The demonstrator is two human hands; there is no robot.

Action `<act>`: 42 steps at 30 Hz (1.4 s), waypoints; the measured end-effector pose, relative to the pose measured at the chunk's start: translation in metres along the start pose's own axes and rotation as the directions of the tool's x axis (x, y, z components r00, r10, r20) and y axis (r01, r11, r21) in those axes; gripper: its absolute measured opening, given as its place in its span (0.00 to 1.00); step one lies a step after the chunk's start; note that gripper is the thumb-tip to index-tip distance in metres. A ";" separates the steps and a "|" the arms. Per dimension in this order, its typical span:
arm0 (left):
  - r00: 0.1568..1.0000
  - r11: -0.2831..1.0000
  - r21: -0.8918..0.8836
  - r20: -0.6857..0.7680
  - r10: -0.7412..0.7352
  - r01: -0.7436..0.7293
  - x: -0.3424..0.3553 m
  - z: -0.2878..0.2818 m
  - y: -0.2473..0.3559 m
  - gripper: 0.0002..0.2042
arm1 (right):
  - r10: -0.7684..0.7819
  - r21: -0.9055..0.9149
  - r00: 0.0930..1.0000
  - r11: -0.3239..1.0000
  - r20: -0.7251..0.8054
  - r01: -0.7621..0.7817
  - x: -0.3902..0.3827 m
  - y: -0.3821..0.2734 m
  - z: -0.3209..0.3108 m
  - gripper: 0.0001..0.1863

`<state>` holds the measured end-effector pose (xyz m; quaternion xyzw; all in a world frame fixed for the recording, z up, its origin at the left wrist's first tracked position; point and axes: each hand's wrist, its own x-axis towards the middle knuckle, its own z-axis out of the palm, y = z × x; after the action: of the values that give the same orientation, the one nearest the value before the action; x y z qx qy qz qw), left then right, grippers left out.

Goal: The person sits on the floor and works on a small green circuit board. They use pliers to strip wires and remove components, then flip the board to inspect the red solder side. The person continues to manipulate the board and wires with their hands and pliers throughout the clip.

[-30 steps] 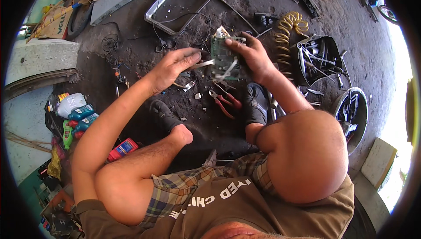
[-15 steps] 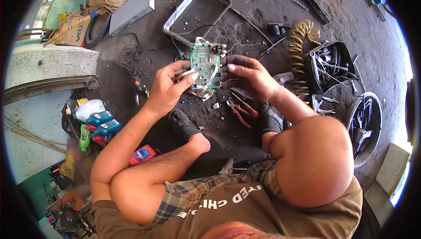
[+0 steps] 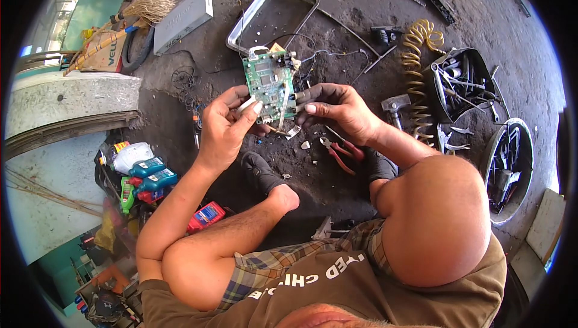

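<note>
A green circuit board (image 3: 264, 78) is held up between my hands, tilted slightly to the left. My left hand (image 3: 226, 124) grips its lower left edge, thumb on top and fingers beneath. At the right edge, the curled, blackened fingers of my right hand (image 3: 346, 111) touch the connectors; their exact hold is partly hidden. A white flat cable (image 3: 283, 105) lies across the board's face, and white wires (image 3: 257, 49) loop from its top. Below my right hand, red-handled pliers (image 3: 341, 158) rest on the dark ground.
Beyond the board lies a metal tray frame (image 3: 233, 37), with a grey metal case (image 3: 183, 19) to its left. A hammer (image 3: 395, 104), a coiled yellow hose (image 3: 415, 57) and a black tool bin (image 3: 435, 96) are at the right. Bottles (image 3: 158, 180) stand at the left.
The board and both hands have shifted a little left in the picture, and the board has tilted left. The surroundings have slid slightly right, and more of the hammer shows.
</note>
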<state>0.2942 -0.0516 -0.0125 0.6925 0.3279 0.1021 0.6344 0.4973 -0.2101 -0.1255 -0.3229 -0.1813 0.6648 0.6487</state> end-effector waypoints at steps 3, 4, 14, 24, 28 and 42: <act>1.000 1.000 -0.003 0.000 -0.002 0.002 -0.001 0.001 0.000 0.16 | -0.007 0.036 1.000 0.999 0.009 0.006 0.000 0.002 -0.001 0.16; 1.000 1.000 -0.005 0.001 -0.001 0.001 -0.001 0.001 -0.002 0.17 | -0.010 0.052 1.000 0.999 0.010 0.010 -0.001 0.003 -0.002 0.16; 0.996 0.995 -0.090 0.080 -0.042 0.049 0.004 0.005 0.003 0.20 | -0.130 -0.084 0.991 0.988 -0.018 0.128 -0.007 0.003 -0.004 0.17; 0.976 0.945 -0.277 0.176 -0.130 0.175 0.007 0.006 0.003 0.21 | -0.069 -0.102 0.997 0.993 -0.040 0.065 -0.013 -0.006 -0.004 0.17; 0.973 0.943 -0.270 0.172 -0.152 0.195 0.005 0.006 0.004 0.19 | -0.058 -0.100 0.997 0.994 -0.056 0.053 -0.013 -0.006 -0.004 0.17; 0.974 0.937 -0.291 0.172 -0.149 0.195 0.004 0.006 0.004 0.18 | -0.035 -0.082 0.997 0.996 -0.063 0.030 -0.012 -0.003 -0.005 0.16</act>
<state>0.3017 -0.0547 -0.0109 0.5601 0.3200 0.0443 0.7628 0.5027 -0.2227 -0.1247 -0.3674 -0.1924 0.6355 0.6512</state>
